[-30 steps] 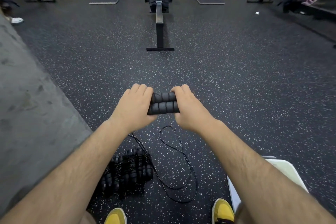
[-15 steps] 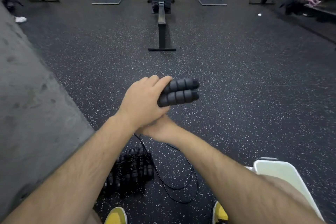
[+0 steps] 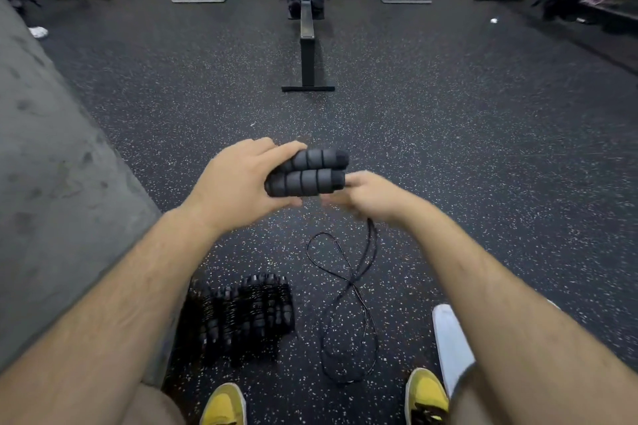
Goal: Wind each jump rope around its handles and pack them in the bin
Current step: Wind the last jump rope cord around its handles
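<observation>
The left hand (image 3: 238, 183) grips two black ribbed foam handles (image 3: 309, 172) held side by side — the blurred right hand (image 3: 367, 198) pinches the thin black cord (image 3: 348, 286), which loops down onto the speckled black rubber floor (image 3: 466, 148) beside a pile of wound black jump ropes (image 3: 245, 314) and a white plastic bin (image 3: 450, 342).
</observation>
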`<state>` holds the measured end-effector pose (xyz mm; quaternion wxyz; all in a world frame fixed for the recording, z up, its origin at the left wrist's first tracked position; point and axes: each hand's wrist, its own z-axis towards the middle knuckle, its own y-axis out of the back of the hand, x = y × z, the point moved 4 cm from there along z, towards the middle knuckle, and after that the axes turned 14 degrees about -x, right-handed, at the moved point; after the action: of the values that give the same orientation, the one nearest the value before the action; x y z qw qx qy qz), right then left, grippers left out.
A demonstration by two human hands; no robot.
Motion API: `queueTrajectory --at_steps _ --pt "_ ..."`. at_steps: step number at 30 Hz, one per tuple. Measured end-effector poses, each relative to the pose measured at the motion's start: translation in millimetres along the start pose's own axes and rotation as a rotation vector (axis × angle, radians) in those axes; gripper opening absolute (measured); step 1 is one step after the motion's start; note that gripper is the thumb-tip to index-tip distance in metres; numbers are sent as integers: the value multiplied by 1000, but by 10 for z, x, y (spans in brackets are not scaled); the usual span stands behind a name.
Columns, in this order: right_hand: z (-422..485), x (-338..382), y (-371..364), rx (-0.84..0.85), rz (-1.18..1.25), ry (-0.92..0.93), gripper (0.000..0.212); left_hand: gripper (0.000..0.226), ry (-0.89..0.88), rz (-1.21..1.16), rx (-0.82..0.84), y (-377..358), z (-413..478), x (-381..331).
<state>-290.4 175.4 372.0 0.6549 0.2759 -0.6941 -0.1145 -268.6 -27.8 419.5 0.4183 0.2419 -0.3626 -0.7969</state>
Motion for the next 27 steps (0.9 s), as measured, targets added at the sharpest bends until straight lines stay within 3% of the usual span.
queueTrajectory --at_steps 2,4,8,13,21,23,27 --pt "23 -51 163 -49 276 -146 22 77 -51 77 33 -49 -16 27" --pt "-38 17 224 -86 390 -171 37 78 -99 142 50 -132 -25 20" --pt "-159 163 13 -284 -28 -10 65 76 -135 190 56 -279 -3 -60" --pt "-186 145 -75 -556 6 -4 43 73 -117 194 4 -308 32 -109" --pt "-129 167 -47 -650 184 -14 40 93 -68 194 -72 -343 9 -178" --pt "-118 201 -27 -662 225 -15 38 94 -66 242 -136 -303 1 -234" --pt "-80 195 -39 -640 238 -37 38 93 -72 249 -115 -322 6 -248"
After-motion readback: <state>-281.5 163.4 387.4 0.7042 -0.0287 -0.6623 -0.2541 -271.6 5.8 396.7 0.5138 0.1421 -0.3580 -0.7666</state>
